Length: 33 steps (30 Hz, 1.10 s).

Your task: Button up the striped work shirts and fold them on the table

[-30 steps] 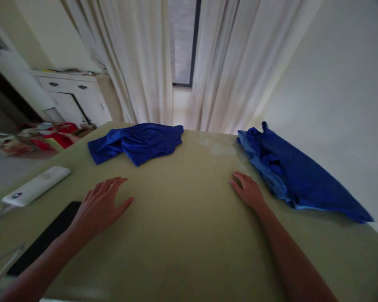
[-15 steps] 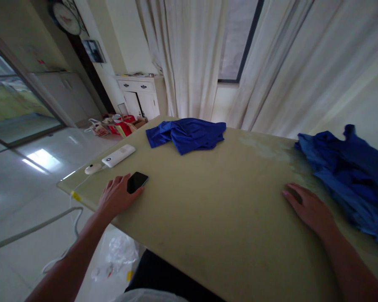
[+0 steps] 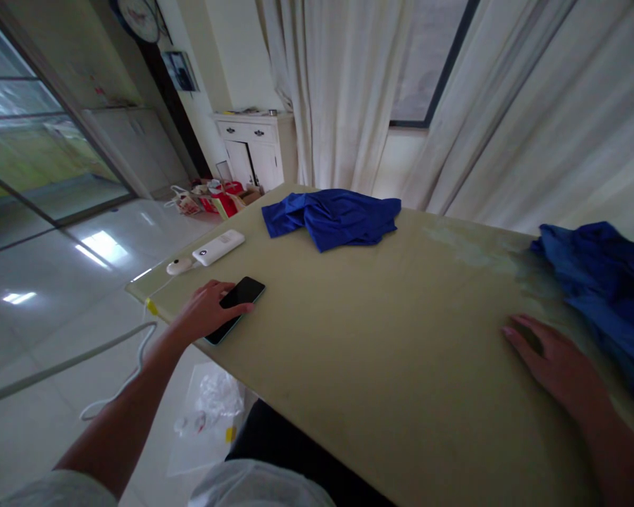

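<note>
My left hand (image 3: 207, 310) lies over a black phone (image 3: 246, 291) near the left edge of the olive-green table (image 3: 359, 338). Its fingers reach over the far side and the thumb presses the near side, so it grips the phone. My right hand (image 3: 552, 359) rests flat on the table at the right with its fingers stretched out, holding nothing. It lies just beside a crumpled blue garment (image 3: 607, 296). A second blue garment (image 3: 332, 217) is bunched at the far edge of the table.
A white power bank (image 3: 218, 247) and a small white device (image 3: 178, 265) with a cable sit at the table's left corner. Behind stand a white cabinet (image 3: 256, 144), curtains (image 3: 349, 91) and red bags (image 3: 219, 196) on the tiled floor. A plastic bag (image 3: 211, 408) lies below.
The view has swung left. My left hand moved out to the phone at the table's left edge and closed over it. The right hand has stayed flat by the garment.
</note>
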Each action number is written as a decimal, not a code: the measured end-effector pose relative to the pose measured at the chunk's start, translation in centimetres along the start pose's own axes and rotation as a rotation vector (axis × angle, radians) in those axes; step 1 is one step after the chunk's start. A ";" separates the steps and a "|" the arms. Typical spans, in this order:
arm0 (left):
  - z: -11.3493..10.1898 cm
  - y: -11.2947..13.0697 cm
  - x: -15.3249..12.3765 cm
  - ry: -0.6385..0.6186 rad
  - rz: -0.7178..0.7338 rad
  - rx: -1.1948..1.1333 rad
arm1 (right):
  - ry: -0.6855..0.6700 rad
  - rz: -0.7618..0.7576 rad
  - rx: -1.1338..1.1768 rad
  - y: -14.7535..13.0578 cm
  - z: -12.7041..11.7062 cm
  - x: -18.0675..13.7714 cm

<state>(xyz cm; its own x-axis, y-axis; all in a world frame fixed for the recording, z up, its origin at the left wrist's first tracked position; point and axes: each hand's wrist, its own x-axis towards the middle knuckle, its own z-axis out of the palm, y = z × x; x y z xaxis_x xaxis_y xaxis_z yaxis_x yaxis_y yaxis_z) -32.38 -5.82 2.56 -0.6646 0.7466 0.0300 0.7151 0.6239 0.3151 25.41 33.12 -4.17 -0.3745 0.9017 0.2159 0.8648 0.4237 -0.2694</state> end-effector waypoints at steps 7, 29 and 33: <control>0.9 -2.6 1.0 0.036 0.029 -0.404 | -0.024 0.006 -0.006 0.5 0.1 0.2; 1.4 -3.6 1.0 0.002 0.066 -0.439 | -0.060 0.031 -0.033 -0.7 -0.8 0.2; 0.9 -3.1 0.8 -0.019 0.042 -0.459 | -0.057 0.028 -0.038 -0.4 -0.6 0.2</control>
<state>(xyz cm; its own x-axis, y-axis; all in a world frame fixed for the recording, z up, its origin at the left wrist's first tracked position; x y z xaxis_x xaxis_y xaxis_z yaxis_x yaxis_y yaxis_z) -34.91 -6.94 0.81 -0.6302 0.7756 0.0356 0.5684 0.4297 0.7016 25.22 33.05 -3.43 -0.3676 0.9171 0.1542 0.8870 0.3956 -0.2381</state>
